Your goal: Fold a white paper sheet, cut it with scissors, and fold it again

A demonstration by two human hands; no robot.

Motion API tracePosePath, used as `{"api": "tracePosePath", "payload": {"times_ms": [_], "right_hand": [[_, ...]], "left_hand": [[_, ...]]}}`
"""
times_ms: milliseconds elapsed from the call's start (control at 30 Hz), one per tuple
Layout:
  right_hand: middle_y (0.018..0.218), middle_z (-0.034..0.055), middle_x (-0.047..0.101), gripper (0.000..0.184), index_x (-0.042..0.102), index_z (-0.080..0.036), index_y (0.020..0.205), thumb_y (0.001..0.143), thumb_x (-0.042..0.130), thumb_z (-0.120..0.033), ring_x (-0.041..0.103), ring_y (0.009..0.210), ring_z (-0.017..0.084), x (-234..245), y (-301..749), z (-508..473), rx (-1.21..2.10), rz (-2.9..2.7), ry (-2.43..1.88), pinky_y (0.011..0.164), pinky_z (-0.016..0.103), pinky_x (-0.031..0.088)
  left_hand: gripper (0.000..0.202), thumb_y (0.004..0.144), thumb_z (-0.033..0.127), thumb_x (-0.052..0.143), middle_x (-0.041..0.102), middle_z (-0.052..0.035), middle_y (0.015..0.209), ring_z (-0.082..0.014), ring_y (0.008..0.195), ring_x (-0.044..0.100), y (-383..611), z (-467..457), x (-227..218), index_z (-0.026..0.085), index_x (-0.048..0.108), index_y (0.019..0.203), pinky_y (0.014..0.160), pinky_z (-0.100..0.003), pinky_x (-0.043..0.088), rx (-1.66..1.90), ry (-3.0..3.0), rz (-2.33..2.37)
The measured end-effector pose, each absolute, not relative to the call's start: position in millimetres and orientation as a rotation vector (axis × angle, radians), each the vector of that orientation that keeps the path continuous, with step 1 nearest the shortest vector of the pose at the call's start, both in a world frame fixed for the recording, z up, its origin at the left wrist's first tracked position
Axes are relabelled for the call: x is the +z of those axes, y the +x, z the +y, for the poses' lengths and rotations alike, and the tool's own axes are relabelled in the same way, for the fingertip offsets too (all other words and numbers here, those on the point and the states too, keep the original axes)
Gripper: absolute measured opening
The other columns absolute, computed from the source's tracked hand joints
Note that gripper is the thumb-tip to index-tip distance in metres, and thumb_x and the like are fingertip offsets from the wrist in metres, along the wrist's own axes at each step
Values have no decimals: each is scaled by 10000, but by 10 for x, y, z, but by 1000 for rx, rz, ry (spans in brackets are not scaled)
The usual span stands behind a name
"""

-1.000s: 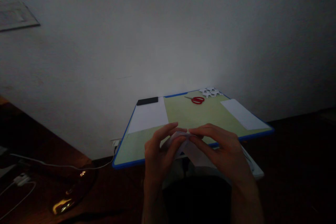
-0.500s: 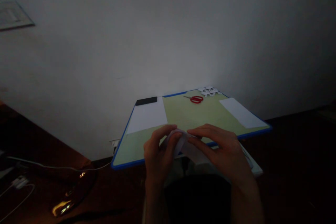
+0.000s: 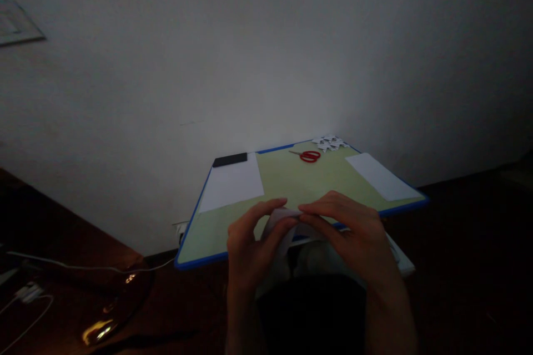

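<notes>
My left hand [image 3: 252, 244] and my right hand [image 3: 353, 238] meet in front of me, both pinching a small folded white paper piece [image 3: 285, 221] between their fingertips. They hover over the near edge of a green board with a blue rim [image 3: 200, 258]. Much of the paper is hidden by my fingers. On the board lie a white sheet [image 3: 233, 180] at the left and another white sheet [image 3: 381, 176] at the right. Red scissors [image 3: 308, 156] and a small heap of folded white paper pieces [image 3: 330, 143] rest at the far edge.
A black flat object [image 3: 229, 159] lies at the board's far left corner. A pale wall [image 3: 250, 55] stands right behind the board. White cables [image 3: 29, 294] and a shiny dark object [image 3: 108, 310] sit on the dark surface at the left.
My hands have shifted slightly while working the folded paper between the fingertips. The view has drifted a little, so the board sits slightly higher.
</notes>
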State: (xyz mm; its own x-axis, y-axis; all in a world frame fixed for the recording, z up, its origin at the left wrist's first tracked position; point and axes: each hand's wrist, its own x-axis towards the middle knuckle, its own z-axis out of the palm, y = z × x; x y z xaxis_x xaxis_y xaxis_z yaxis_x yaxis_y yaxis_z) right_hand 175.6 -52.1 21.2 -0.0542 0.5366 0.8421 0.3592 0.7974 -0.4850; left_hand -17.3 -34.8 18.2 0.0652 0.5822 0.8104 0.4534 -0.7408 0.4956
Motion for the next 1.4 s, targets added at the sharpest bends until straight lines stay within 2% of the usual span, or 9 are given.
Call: {"api": "tracePosePath", "payload": {"times_ms": [133, 500, 700, 900, 1000, 1133, 1300, 1400], "right_hand": [[903, -3, 793, 180, 789, -252, 1085, 937, 794, -149, 731, 818, 175, 215, 1761, -532, 184, -1666, -711, 741, 319, 576], [950, 12, 800, 224, 781, -278, 1138, 963, 752, -140, 741, 864, 190, 223, 1786, -551, 222, -1681, -706, 760, 351, 599], [939, 17, 804, 164, 785, -280, 1095, 975, 745, -175, 748, 862, 199, 227, 1796, -528, 224, -1688, -720, 761, 359, 613], [918, 0, 804, 110, 796, -264, 1016, 945, 778, -182, 745, 825, 172, 216, 1800, -497, 299, -1533, -793, 766, 311, 614], [954, 0, 815, 95, 807, -271, 1008, 930, 795, -219, 756, 832, 168, 187, 1820, -478, 430, -1460, -855, 765, 292, 629], [1043, 0, 813, 149, 812, -295, 1071, 937, 777, -241, 768, 861, 158, 187, 1843, -492, 623, -1466, -828, 699, 241, 631], [1085, -5, 802, 213, 810, -321, 1123, 1022, 648, -225, 766, 909, 145, 207, 1841, -502, 731, -1450, -736, 715, 216, 624], [1085, -12, 809, 216, 806, -328, 1139, 990, 703, -210, 768, 902, 144, 184, 1830, -469, 739, -1473, -727, 747, 219, 618]], "left_hand": [[191, 894, 278, 843, 844, 18, 954, -167, 814, 806, -165, -344, 193, 285, 798, 1079, 745, -259, 647, 1798, 2206, 1078], [187, 914, 298, 820, 852, 17, 983, -179, 837, 815, -157, -340, 179, 302, 812, 1101, 782, -292, 663, 1822, 2203, 1146], [223, 901, 280, 839, 848, 26, 970, -157, 825, 802, -160, -323, 137, 312, 811, 1119, 783, -260, 635, 1847, 2152, 1115], [511, 858, 344, 877, 828, -18, 1109, -194, 944, 788, -198, -292, 143, 312, 716, 1341, 812, -286, 629, 1588, 2109, 1004], [367, 883, 295, 848, 829, -3, 1081, -185, 929, 781, -197, -265, 153, 306, 761, 1239, 817, -280, 621, 1519, 2141, 1053], [192, 905, 241, 813, 821, 20, 939, -160, 807, 762, -180, -243, 154, 278, 791, 1092, 742, -257, 601, 1561, 2134, 1118], [111, 899, 241, 807, 773, 37, 815, -131, 697, 711, -158, -255, 141, 243, 751, 994, 616, -217, 543, 1628, 2078, 1152], [126, 879, 217, 814, 752, 39, 791, -125, 678, 699, -137, -266, 135, 225, 712, 954, 594, -207, 528, 1681, 2061, 1133]]}}
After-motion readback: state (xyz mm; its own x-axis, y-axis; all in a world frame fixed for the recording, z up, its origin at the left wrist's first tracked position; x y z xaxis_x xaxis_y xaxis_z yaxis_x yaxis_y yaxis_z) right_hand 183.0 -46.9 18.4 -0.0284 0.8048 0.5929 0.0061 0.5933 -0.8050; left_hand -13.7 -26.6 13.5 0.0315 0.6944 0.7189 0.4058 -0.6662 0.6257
